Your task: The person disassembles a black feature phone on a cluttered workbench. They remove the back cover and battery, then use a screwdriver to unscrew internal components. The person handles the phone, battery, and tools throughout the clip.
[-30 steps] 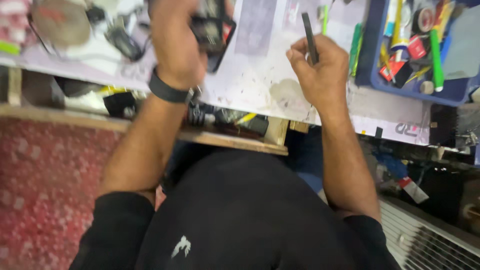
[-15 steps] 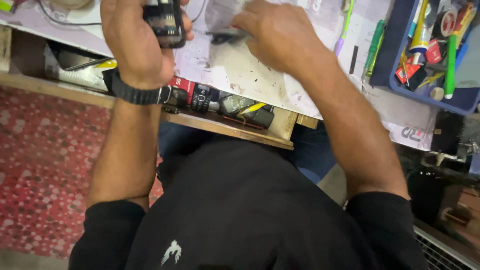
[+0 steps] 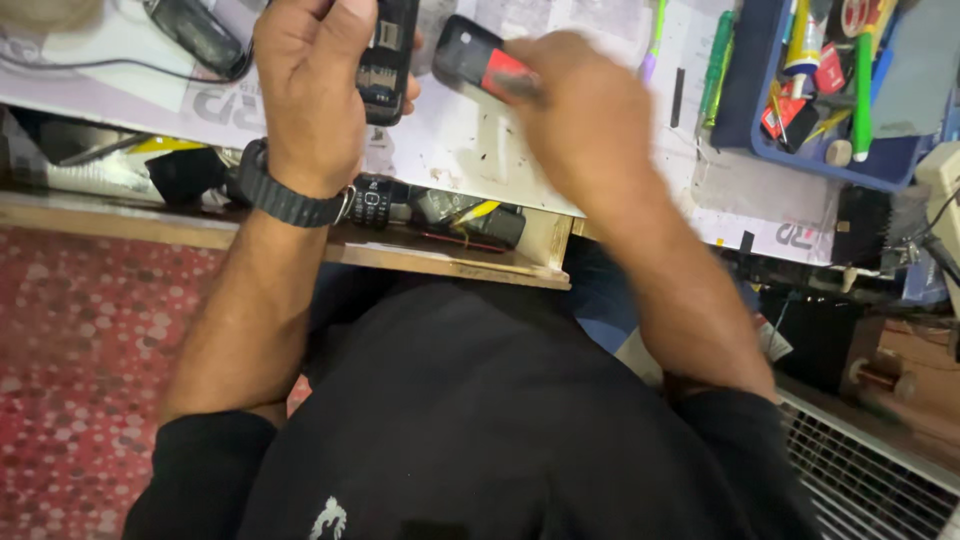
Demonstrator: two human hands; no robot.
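I have the left hand (image 3: 310, 100) closed around a small dark phone body (image 3: 385, 55), held upright above the table (image 3: 480, 150), its long axis running away from me and its open back facing right. The right hand (image 3: 590, 130) is blurred, but its fingers are pinched on a black and red back cover (image 3: 480, 65), which sits just right of the phone and tilts toward it, the two close but apart. The cover is the nearer piece to the right hand, and the phone lies to its left. Both parts look like hard, smooth plastic, the cover flat and rounded at the corners. A ribbed black wristwatch (image 3: 285, 195) bands the left wrist. A blue tray (image 3: 760, 120) of tools sits far right.
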